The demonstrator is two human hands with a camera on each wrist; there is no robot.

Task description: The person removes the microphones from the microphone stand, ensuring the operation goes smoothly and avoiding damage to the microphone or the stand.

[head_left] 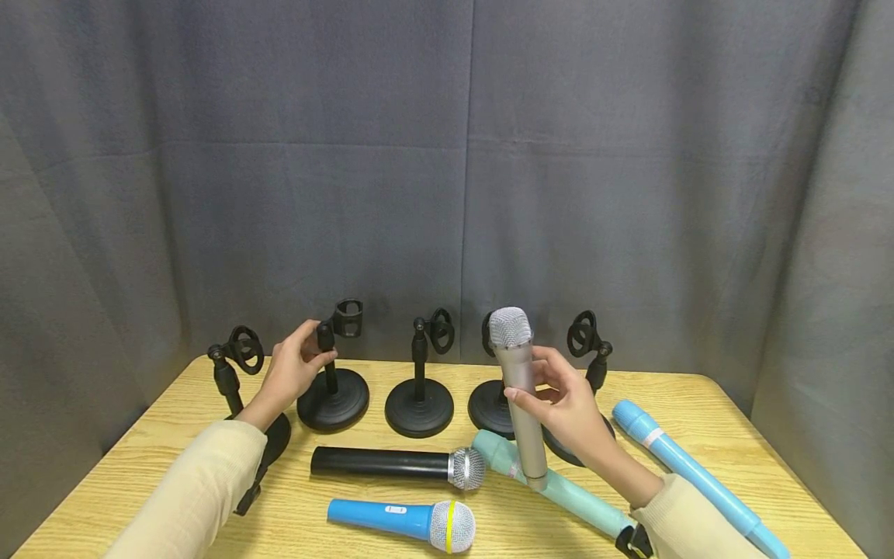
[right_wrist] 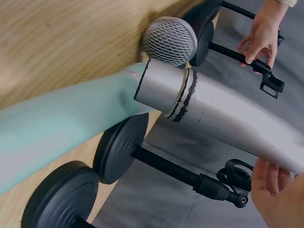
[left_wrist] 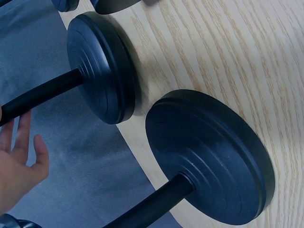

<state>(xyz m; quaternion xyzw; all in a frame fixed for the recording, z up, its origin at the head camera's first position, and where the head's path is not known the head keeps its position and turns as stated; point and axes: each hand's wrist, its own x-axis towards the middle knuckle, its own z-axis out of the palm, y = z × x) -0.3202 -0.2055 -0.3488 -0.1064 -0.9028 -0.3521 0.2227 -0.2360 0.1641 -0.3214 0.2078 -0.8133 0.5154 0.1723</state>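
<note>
My left hand [head_left: 293,371] pinches the post of a black desktop microphone stand [head_left: 334,400], whose round base is on the table and whose holder ring faces right. In the left wrist view its fingers [left_wrist: 21,137] lie against the post. My right hand [head_left: 562,396] grips a silver microphone [head_left: 520,388] by the middle of its body, thumb in front. This microphone is raised nearly upright, mesh head on top, before the stands on the right. Its lower end overlaps a mint-green microphone [head_left: 580,501] on the table. Part of a stand [head_left: 489,407] is hidden behind the silver microphone.
Other black stands, one at far left [head_left: 226,380], one central [head_left: 419,407] and one at right [head_left: 597,373], line the table's back. A black microphone [head_left: 384,462] and a blue one [head_left: 380,519] lie in front. A light-blue microphone [head_left: 698,473] lies right. Grey curtain [head_left: 447,194] hangs behind.
</note>
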